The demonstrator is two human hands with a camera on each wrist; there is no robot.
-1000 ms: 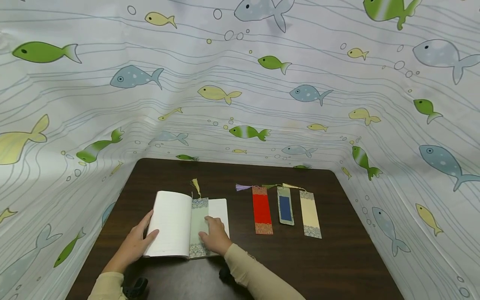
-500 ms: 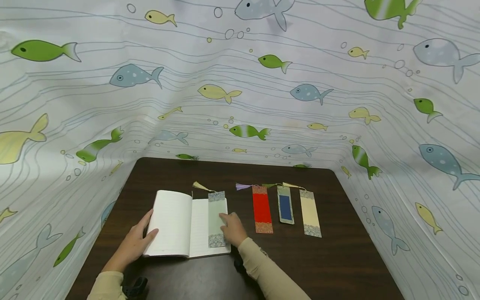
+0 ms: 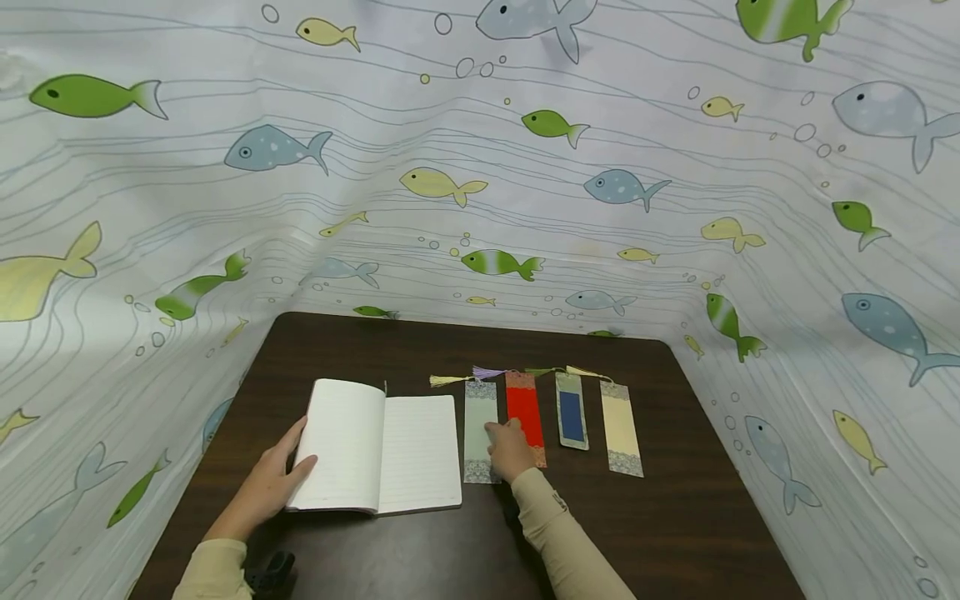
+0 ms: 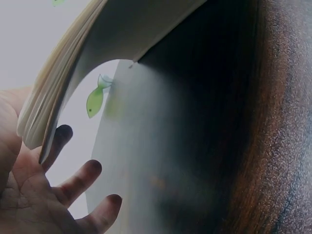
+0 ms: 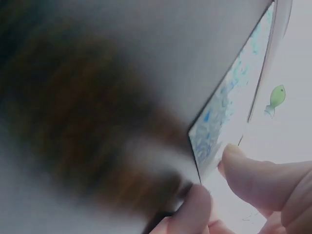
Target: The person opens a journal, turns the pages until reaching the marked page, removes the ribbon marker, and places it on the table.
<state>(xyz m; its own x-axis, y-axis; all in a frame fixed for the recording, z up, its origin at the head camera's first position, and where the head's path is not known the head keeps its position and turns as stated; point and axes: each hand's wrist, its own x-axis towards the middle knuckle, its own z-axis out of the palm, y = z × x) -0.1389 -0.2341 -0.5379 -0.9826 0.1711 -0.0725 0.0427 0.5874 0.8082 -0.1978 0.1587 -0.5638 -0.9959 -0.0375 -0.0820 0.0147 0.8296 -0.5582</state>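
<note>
An open white notebook point(image 3: 382, 442) lies on the dark table point(image 3: 660, 517). My left hand point(image 3: 279, 477) holds its raised left half, thumb on the page and fingers under the page stack point(image 4: 58, 87). My right hand point(image 3: 508, 446) rests its fingers on a pale green bookmark point(image 3: 480, 425) with patterned ends, flat on the table just right of the notebook. In the right wrist view the bookmark's patterned end point(image 5: 229, 92) lies by my thumb and a fingertip point(image 5: 195, 202). A red bookmark point(image 3: 523, 408) lies right beside the hand.
A blue bookmark point(image 3: 572, 414) and a cream bookmark point(image 3: 621, 427) lie in a row right of the red one, tassels pointing away. A fish-print cloth point(image 3: 480, 183) walls in the table at the back and on both sides.
My right hand has slid the green bookmark rightward off the notebook's right page onto the table beside the red one. The left hand has stayed on the notebook.
</note>
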